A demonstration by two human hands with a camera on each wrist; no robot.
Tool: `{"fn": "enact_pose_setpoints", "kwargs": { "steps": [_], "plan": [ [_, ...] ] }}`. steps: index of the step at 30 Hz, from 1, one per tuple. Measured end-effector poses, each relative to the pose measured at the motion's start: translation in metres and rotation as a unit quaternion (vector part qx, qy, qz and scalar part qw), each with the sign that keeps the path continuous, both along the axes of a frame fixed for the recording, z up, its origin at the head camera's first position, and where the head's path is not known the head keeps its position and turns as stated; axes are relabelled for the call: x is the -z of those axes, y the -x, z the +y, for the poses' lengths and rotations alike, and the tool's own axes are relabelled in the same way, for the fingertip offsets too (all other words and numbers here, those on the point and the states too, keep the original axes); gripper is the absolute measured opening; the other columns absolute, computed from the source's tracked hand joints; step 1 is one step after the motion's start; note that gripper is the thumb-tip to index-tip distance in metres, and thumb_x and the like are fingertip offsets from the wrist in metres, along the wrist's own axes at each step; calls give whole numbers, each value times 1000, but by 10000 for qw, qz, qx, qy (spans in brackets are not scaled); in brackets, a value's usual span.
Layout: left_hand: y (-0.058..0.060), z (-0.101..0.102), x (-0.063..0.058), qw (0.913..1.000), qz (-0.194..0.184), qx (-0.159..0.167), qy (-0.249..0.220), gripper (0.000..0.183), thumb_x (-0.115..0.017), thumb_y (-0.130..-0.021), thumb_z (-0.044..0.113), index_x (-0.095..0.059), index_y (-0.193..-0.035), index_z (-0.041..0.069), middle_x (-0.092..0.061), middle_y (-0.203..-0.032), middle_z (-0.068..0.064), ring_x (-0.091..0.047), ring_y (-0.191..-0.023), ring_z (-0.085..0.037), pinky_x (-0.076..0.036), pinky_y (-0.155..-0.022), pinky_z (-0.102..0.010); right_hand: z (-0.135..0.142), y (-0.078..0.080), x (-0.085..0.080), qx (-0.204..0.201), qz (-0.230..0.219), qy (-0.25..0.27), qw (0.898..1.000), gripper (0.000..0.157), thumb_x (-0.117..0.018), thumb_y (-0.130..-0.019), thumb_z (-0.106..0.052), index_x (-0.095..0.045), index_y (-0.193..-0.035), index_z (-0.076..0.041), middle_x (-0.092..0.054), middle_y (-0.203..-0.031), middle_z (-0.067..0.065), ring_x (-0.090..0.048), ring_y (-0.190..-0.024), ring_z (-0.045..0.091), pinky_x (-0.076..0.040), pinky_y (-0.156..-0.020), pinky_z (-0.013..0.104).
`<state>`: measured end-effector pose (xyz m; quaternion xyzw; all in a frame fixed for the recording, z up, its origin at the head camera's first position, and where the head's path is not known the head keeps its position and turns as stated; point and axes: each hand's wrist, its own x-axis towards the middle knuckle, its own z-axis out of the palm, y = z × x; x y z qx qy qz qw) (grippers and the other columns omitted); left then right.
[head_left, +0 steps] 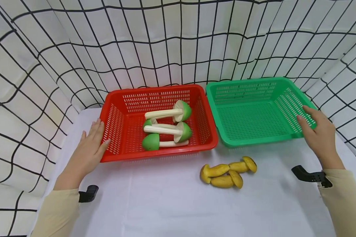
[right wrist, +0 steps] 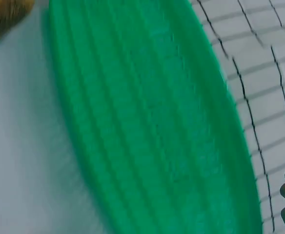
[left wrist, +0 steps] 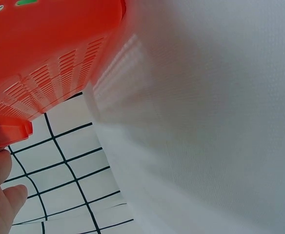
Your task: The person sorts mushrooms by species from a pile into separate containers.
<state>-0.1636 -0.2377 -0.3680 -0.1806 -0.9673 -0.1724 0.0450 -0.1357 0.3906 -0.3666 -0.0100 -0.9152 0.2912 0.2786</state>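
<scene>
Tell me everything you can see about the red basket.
The red basket is a rectangular, open-topped tray that looks like plastic, with rounded corners, a smooth rim, slotted walls and a perforated floor. It stands upright on the white cloth, turned slightly in the head view, close beside the green basket, to that one's left. Four green-capped mushrooms with pale stems can be made out lying inside. The left hand rests its fingers against the left end.
</scene>
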Motion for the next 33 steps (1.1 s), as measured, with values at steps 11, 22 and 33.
{"fn": "enact_pose_setpoints", "kwargs": {
  "steps": [11, 22, 33],
  "plan": [
    [-4, -7, 6, 10000, -67, -41, 60, 64, -33, -102, 29, -6, -148, -7, -3, -154, -24, -1, -142, -38, 5, -111, -56, 40, 10, 26, 304, -845, -785, 9929, 54, -39, -101, -28, -34, -141, 7, -36, -140, 33, -29, -132, 47, -21, -108, 58],
    [-1, -6, 6, 10000, -40, 67, 47, 64, -32, -102, 29, -5, -148, -6, -2, -154, -24, 0, -142, -38, 5, -111, -56, 73, 28, 18, -781, -1706, -1005, 9771, 55, -25, -103, -27, -17, -147, 4, -11, -153, 23, -3, -142, 35, -1, -114, 48],
    [2, 1, 3, 9991, 153, -197, 341, 67, -34, -101, 31, -4, -147, -8, -3, -153, -27, 0, -141, -41, 2, -110, -58, 79, 32, 18, -752, -1896, -1247, 9710, 58, -23, -104, -31, -15, -147, 6, -10, -154, 23, -3, -143, 34, -2, -114, 47]
  ]
}}
